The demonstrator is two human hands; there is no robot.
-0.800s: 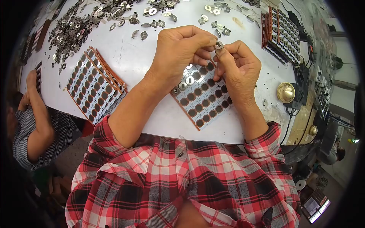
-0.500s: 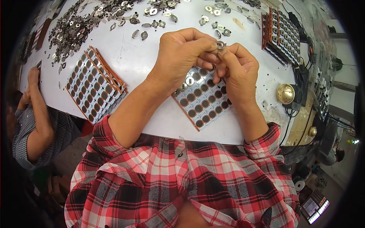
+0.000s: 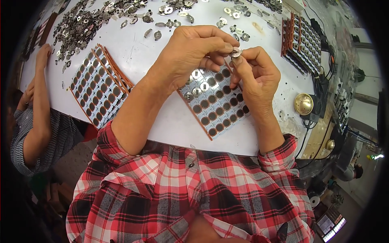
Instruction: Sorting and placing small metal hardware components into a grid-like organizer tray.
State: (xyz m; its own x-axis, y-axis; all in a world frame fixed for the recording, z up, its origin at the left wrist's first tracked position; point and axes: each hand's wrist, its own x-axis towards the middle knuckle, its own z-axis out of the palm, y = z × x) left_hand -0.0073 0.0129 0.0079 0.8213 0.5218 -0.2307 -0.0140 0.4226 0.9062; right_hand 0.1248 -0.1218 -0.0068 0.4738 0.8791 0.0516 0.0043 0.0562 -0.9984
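Between my two hands, above the far end of a circuit board panel, is a small round silver metal clip (image 3: 236,52). My left hand (image 3: 188,52) pinches it from the left with thumb and forefinger. My right hand (image 3: 257,77) grips its lower right side between thumb and fingers. Beneath lies the white panel (image 3: 222,106), tilted on the table, with rows of dark round pads and an orange-brown edge. Several silver clips (image 3: 197,91) sit on the pads at its far left. My hands and wrists hide parts of the panel.
Loose metal clips (image 3: 81,36) are heaped at the far left. Panel stacks stand at left (image 3: 97,87) and far right (image 3: 302,42). A brass-coloured bowl (image 3: 304,104) sits by a black device with cables at right. Another person's arm (image 3: 40,89) reaches over the left edge.
The clip has turned between my fingers and now shows a brighter face. My left hand has shifted slightly left and back, uncovering more seated clips. The other person's hand has moved farther over the table.
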